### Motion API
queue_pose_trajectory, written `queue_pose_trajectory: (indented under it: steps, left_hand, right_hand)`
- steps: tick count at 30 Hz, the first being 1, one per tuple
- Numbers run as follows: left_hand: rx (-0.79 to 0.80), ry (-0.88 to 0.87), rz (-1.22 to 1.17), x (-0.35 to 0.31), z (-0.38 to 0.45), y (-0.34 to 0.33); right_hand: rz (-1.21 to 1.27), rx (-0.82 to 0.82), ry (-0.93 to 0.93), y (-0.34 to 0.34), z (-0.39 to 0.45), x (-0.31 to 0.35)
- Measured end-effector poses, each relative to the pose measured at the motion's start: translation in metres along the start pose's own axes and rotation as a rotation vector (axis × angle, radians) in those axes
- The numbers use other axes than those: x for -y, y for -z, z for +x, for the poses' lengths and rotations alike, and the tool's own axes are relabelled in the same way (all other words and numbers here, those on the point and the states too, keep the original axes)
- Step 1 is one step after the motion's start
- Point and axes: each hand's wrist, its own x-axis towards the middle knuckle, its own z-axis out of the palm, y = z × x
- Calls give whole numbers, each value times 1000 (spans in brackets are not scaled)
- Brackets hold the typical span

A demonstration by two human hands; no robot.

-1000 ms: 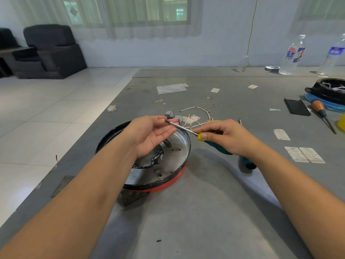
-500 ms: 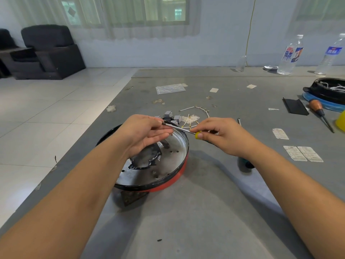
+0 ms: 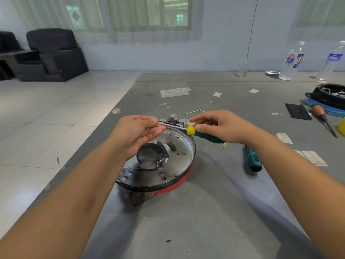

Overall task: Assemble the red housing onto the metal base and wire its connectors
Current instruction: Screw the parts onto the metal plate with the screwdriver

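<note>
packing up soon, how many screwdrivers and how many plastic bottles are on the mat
Screwdrivers: 3, a green and yellow one in the right hand, a green one lying, an orange-handled one.
Plastic bottles: 3.
Total: 6

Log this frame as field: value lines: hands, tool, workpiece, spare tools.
left hand: fingers at the tip of the screwdriver's shaft
right hand: grips green-handled screwdriver, shaft points left
workpiece: round metal base seated in red housing, on grey table
connectors: grey blocks at far rim
spare tools: second green screwdriver by right forearm; wooden-handled one far right
</note>
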Motion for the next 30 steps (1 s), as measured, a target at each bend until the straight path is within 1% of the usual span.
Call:
queue_pose_trajectory:
  steps: [1,2,4,6,7,8,10,13,17,20,24,30]
  left_hand:
    - [-22,-6,-24,0,1,3]
    - [-43,-12,-55,0,1,6]
    - [-74,-23,-134,1,2,12]
    - [-71,-29,-206,4,2,13]
    - [-51,-25,-227,6,1,13]
    - [-25,-14,-231,7,0,12]
    - [17,-5,-175,9,-1,10]
    - [33,-22,-9,9,-2,9]
    - [98,6,130,10,-5,4]
    - [141,11,185,10,-6,3]
    - [176,-2,242,10,-7,1]
    - [227,-2,240,12,-7,-1]
  right_hand:
    - [40,-13,-47,1,-1,-2]
    - [141,-27,-84,0,-2,-5]
    - [501,-100,-114,-8,-2,-9]
    - [920,-246,-144,-20,0,-6]
    - [1086,-320,-174,-26,2,-4]
    - [1212,-382,-209,-32,4,-2]
    - [1356,-452,-283,-39,9,2]
    - [1383,-501,-353,-44,15,6]
    - [1362,-519,-366,-48,20,10]
    - [1335,-517,-393,-50,23,10]
    - [1282,-567,-409,-54,26,8]
    - [1292,-593,-426,-57,29,3]
